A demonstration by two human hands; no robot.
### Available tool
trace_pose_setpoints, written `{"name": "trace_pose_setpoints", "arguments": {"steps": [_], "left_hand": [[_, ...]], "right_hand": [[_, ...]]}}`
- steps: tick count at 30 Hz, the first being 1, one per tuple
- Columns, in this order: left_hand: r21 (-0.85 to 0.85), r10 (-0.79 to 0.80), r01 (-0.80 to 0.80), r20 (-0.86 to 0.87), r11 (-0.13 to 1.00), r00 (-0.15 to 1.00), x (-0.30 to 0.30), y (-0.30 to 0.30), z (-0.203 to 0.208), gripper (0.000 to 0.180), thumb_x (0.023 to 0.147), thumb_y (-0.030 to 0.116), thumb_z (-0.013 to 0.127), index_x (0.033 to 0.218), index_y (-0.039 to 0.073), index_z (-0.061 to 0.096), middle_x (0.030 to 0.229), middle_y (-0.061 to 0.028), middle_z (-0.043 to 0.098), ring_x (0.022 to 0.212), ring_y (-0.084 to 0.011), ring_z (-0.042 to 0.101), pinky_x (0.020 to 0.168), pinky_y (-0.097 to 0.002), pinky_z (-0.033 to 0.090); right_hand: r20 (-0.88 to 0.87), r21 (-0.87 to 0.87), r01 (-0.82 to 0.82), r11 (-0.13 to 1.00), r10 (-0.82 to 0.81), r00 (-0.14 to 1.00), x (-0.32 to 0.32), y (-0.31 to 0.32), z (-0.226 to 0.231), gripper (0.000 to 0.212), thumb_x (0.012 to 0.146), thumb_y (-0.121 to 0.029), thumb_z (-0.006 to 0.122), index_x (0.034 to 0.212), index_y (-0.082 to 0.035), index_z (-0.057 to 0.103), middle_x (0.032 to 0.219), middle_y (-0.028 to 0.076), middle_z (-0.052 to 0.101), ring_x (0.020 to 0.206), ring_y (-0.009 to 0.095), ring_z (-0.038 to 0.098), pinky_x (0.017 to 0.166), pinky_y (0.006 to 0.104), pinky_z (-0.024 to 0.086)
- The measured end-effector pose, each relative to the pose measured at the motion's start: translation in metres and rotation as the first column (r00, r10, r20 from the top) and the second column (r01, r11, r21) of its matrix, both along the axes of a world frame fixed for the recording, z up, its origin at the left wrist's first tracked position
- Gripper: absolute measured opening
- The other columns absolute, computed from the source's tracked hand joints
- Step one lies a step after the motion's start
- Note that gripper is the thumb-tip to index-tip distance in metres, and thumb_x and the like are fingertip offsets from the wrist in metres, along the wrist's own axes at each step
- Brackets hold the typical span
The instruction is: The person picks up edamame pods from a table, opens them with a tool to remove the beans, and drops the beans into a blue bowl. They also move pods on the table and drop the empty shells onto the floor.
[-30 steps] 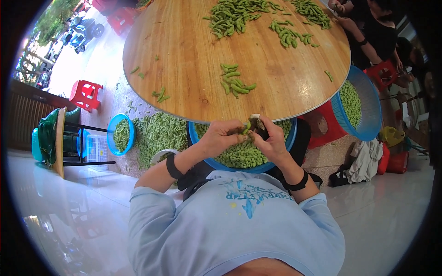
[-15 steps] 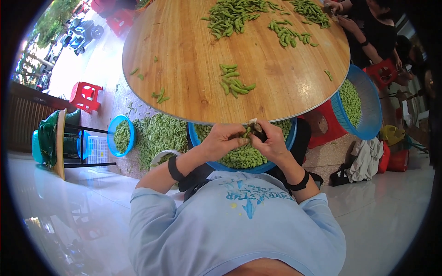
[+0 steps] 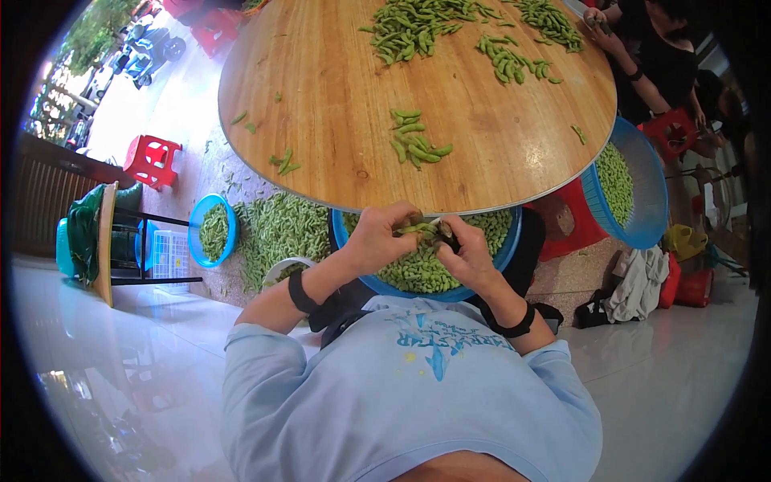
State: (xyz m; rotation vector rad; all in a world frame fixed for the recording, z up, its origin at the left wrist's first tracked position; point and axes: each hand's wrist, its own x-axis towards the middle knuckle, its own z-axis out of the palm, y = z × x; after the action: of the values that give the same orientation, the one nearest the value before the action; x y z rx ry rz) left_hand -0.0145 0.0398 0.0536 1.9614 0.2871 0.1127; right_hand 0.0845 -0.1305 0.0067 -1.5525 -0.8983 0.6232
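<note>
Over a blue basin heaped with shelled green beans, my two hands meet at the near edge of the round wooden table. Pinched in my left hand is a green bean pod, its far end toward the other hand. My right hand is closed at that end of the pod, with something dark and a pale bit around its fingertips. A small pile of pods lies on the table just beyond my hands.
Bigger pod heaps cover the far tabletop. Loose pods are spread on the floor at left, beside a small blue basin and a red stool. At right stands a blue basket of beans; a co-worker's hands are beyond.
Both hands have shifted slightly; the left has moved a little up and left, apart from the right, and the pod between them shows more clearly. The view has tilted slightly.
</note>
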Motion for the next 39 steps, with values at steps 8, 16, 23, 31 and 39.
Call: {"name": "trace_pose_setpoints", "arguments": {"steps": [8, 16, 23, 31, 39], "left_hand": [[-0.319, -0.058, 0.067, 0.037, 0.945, 0.998, 0.002, -0.003, -0.011, 0.023, 0.079, 0.002, 0.065, 0.101, -0.002, 0.06, 0.082, -0.0045, 0.064, 0.076, -0.007, 0.057, 0.063, -0.0235, 0.047], [-0.81, 0.086, 0.01, 0.074, 0.586, 0.994, 0.002, -0.013, -0.032, 0.026, 0.084, 0.0, 0.062, 0.11, 0.0, 0.059, 0.097, -0.0068, 0.065, 0.076, -0.0107, 0.059, 0.06, -0.0207, 0.042], [-0.839, 0.198, -0.095, 0.015, 0.536, 0.98, 0.0, -0.006, -0.015, 0.015, 0.088, 0.006, 0.06, 0.102, 0.0, 0.06, 0.086, -0.0061, 0.064, 0.065, -0.0101, 0.057, 0.055, -0.0201, 0.043], [-0.681, 0.035, -0.048, -0.032, 0.731, 0.999, -0.002, -0.008, -0.029, 0.014, 0.09, 0.011, 0.061, 0.097, 0.0, 0.06, 0.079, -0.0002, 0.058, 0.058, -0.0053, 0.05, 0.049, -0.0179, 0.036], [-0.564, 0.08, -0.049, 0.031, 0.825, 0.996, -0.001, -0.012, -0.028, 0.012, 0.088, 0.008, 0.062, 0.096, -0.001, 0.06, 0.078, 0.0016, 0.057, 0.061, -0.0036, 0.048, 0.053, -0.0181, 0.036]], "right_hand": [[-0.289, 0.09, 0.004, 0.996, 0.022, 0.957, -0.001, 0.003, -0.004, 0.015, 0.085, -0.006, 0.052, 0.098, 0.003, 0.055, 0.065, 0.003, 0.054, 0.049, 0.009, 0.05, 0.046, 0.0233, 0.041], [-0.623, 0.171, 0.105, 0.98, 0.025, 0.782, -0.014, 0.007, 0.004, 0.015, 0.095, -0.012, 0.048, 0.102, -0.001, 0.055, 0.069, 0.001, 0.052, 0.046, 0.005, 0.044, 0.041, 0.0193, 0.033], [-0.583, 0.136, 0.171, 0.976, -0.061, 0.81, -0.009, -0.005, 0.009, 0.028, 0.098, -0.014, 0.042, 0.122, -0.001, 0.049, 0.071, 0.0, 0.049, 0.049, 0.005, 0.04, 0.041, 0.0193, 0.034], [-0.573, 0.209, -0.072, 0.975, 0.182, 0.799, -0.01, -0.006, 0.007, 0.041, 0.099, -0.015, 0.041, 0.138, -0.002, 0.038, 0.074, 0.0, 0.047, 0.049, 0.005, 0.04, 0.041, 0.0192, 0.034], [-0.653, 0.246, -0.069, 0.967, 0.218, 0.725, -0.011, -0.006, 0.008, 0.041, 0.099, -0.014, 0.042, 0.139, -0.005, 0.039, 0.075, 0.0, 0.047, 0.05, 0.005, 0.04, 0.042, 0.0192, 0.034]]}}
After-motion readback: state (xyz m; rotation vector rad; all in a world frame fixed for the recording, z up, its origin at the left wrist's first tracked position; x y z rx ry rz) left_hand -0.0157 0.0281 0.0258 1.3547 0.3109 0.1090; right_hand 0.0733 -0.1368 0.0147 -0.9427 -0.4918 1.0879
